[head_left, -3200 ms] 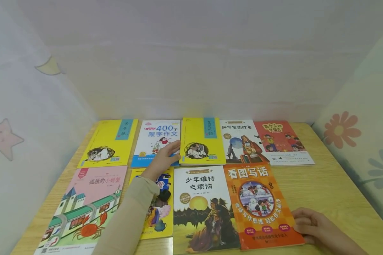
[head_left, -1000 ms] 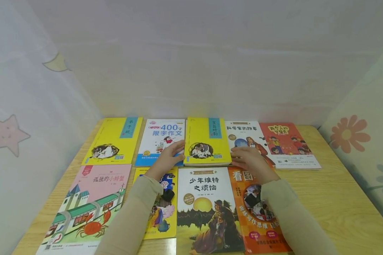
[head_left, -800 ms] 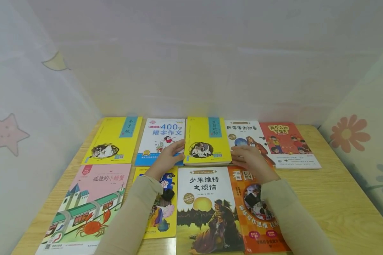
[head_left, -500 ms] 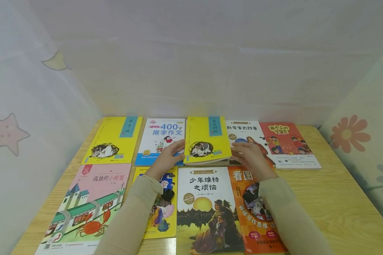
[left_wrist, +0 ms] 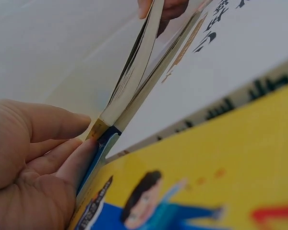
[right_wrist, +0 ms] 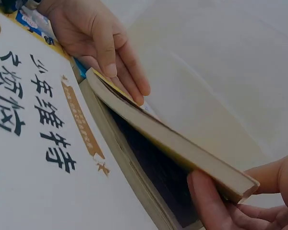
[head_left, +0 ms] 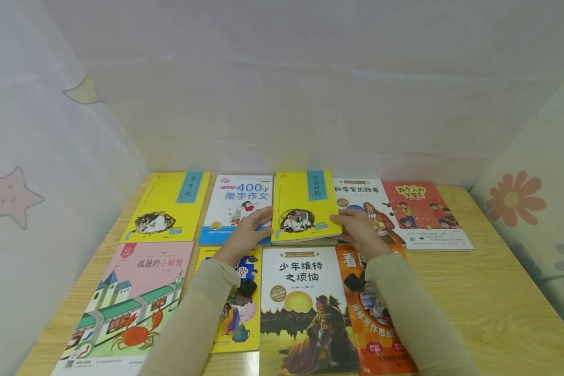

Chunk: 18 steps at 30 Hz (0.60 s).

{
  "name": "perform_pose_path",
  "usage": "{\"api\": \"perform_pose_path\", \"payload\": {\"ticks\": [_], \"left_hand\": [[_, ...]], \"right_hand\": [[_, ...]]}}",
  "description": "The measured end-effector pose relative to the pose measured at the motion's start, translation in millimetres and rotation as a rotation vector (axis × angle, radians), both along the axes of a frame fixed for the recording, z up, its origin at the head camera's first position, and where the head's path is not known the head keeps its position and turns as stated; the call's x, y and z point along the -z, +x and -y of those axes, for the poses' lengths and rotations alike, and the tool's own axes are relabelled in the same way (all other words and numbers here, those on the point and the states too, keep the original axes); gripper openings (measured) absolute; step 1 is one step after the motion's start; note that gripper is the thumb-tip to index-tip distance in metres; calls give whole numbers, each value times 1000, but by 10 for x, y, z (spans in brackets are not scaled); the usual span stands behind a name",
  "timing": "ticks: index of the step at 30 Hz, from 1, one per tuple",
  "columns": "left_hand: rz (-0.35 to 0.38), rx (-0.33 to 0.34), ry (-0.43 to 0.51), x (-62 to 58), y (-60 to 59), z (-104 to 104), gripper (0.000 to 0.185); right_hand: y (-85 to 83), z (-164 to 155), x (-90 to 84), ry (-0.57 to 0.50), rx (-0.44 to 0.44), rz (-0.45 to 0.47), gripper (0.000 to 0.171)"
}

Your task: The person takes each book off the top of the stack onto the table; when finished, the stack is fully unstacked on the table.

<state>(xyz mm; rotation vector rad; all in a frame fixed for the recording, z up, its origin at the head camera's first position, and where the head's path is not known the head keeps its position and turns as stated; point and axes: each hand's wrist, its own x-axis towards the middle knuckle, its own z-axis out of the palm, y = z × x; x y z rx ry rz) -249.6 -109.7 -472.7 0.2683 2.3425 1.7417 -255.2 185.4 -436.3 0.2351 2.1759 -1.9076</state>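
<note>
Under the yellow book [head_left: 304, 206], right hand [head_left: 360, 233], edge now higher.

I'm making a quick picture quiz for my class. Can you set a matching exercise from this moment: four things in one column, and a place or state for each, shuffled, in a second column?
Things:
1. middle yellow book
2. left hand
3. right hand
4. pink crab book

Places or states:
A. lies flat at the front left of the table
B. right edge lifted off the thing beneath
C. rests at the yellow book's left edge
D. holds the yellow book's right edge

Pairs: 1-B, 2-C, 3-D, 4-A
</note>
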Motion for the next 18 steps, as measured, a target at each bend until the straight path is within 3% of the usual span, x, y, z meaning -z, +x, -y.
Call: {"api": "perform_pose_path", "payload": {"ticks": [8, 13, 18], "left_hand": [[-6, 7, 4, 17, -5, 10, 62], [-19, 2, -10, 39, -27, 9, 62], [-24, 0, -20, 46, -39, 20, 61]], "right_hand": [[0, -121, -6, 32, -7, -142, 49], [121, -297, -118, -39, 18, -165, 49], [278, -618, -169, -154, -15, -208, 59]]}}
